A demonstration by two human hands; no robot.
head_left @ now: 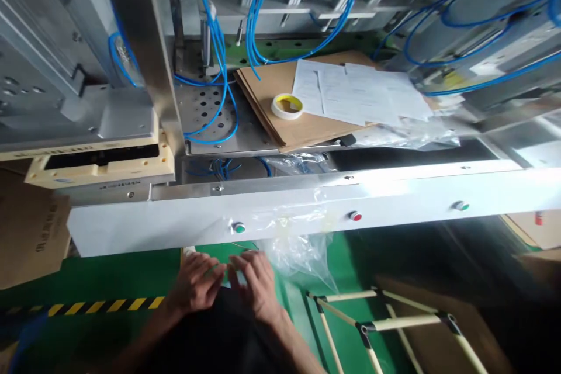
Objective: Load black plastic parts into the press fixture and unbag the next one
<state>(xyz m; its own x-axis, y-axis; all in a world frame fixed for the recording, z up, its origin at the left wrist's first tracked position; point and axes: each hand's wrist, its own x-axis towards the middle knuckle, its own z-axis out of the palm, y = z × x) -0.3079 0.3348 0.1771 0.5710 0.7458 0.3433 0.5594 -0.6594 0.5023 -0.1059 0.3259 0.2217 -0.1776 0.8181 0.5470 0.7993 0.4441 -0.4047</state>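
Observation:
My left hand (199, 281) and my right hand (255, 283) are close together in front of my dark clothing, below the machine's white front panel (184, 222). The fingers of each hand are bent in a pinch, with the fingertips nearly meeting in the middle. Whatever they hold is too small or too blurred to make out. A thin line shows just above the right fingers. Close to the right hand, a clear plastic bag (302, 254) hangs from the panel. A green button (239, 228) sits above the hands.
On the machine bed, a tape roll (287, 106) and paper sheets (350, 93) lie on stacked cardboard (263, 85). Blue tubing (252, 29) hangs above. A red button (355, 217) is on the panel. At lower right stands a pipe frame (401, 324); a cardboard box (30, 228) is left.

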